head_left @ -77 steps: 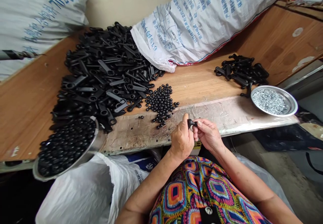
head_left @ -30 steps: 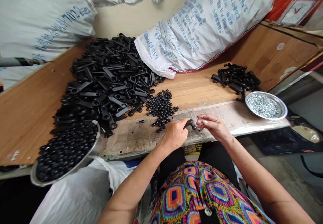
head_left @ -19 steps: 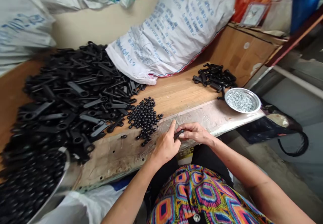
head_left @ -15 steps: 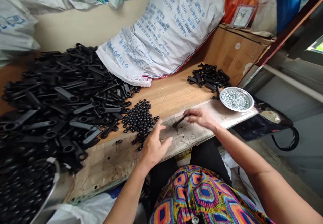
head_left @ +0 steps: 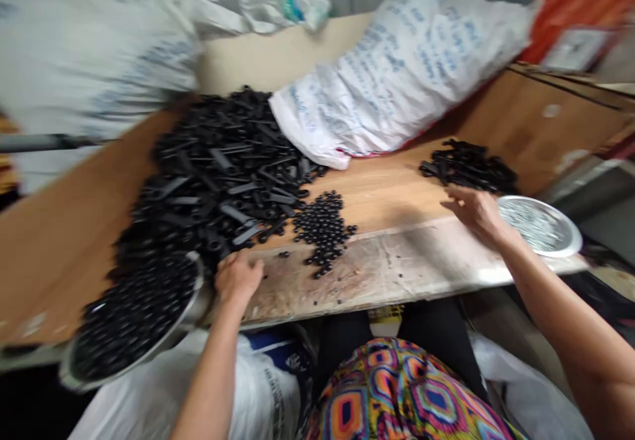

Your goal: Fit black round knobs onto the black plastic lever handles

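Note:
My left hand [head_left: 239, 280] reaches to the near edge of a large heap of black arm-shaped parts with ringed ends [head_left: 243, 162]. Its fingers point down, partly hidden and blurred, so their grip does not show. My right hand [head_left: 476, 214] hovers over the board's right part, beside a smaller pile of similar black parts [head_left: 471, 165]. Its fingers are loosely stretched with nothing visible in them. Between the hands lies a cluster of small black knobs or beads [head_left: 325, 225]. Right of my right hand stands a round metal dish of small silvery pins [head_left: 538, 225].
A metal basin [head_left: 201, 294] full of small black pieces stands at the left by the table's front edge. A printed white sack [head_left: 397, 76] lies across the back, another sack [head_left: 99, 56] at back left. A cardboard box [head_left: 550, 109] borders the right side.
My left hand has moved left from the bead cluster to the heap. My right hand has moved right to the small pile; the dark part it held no longer shows. The view has swung left.

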A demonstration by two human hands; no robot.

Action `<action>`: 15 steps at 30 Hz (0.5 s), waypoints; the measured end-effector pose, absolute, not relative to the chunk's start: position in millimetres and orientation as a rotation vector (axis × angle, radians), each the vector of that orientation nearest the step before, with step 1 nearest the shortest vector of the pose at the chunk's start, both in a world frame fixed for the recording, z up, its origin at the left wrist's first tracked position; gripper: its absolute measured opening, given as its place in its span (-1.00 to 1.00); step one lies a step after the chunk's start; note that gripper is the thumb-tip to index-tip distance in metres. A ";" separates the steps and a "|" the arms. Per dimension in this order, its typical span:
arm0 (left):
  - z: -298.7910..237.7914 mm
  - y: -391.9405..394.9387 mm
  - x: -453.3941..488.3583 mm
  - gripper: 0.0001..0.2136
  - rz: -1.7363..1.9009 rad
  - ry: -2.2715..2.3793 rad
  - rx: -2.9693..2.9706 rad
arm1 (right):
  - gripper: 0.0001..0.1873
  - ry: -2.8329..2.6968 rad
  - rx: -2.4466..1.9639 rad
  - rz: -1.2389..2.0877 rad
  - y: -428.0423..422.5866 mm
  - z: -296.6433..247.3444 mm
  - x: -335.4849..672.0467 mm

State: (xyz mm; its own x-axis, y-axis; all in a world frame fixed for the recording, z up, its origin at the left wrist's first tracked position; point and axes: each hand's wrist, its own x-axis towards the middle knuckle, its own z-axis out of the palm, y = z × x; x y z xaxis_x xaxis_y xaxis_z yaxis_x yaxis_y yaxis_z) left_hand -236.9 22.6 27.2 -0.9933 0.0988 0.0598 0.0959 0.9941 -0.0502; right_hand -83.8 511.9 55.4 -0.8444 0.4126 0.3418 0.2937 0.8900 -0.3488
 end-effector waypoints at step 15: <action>21.7 5.2 -252.1 -0.74 0.031 -2.960 0.073 | -0.70 -2.950 0.503 0.167 332.9 4.0 -170.7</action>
State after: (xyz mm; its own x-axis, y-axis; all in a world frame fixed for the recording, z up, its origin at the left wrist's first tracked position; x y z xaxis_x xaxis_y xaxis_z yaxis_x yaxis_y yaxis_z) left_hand -252.1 5.2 21.7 -0.9825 -0.0473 0.1803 -0.0510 0.9986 -0.0164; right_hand -170.7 332.9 4.0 -0.9335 -0.3206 0.1603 -0.3367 0.9378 -0.0849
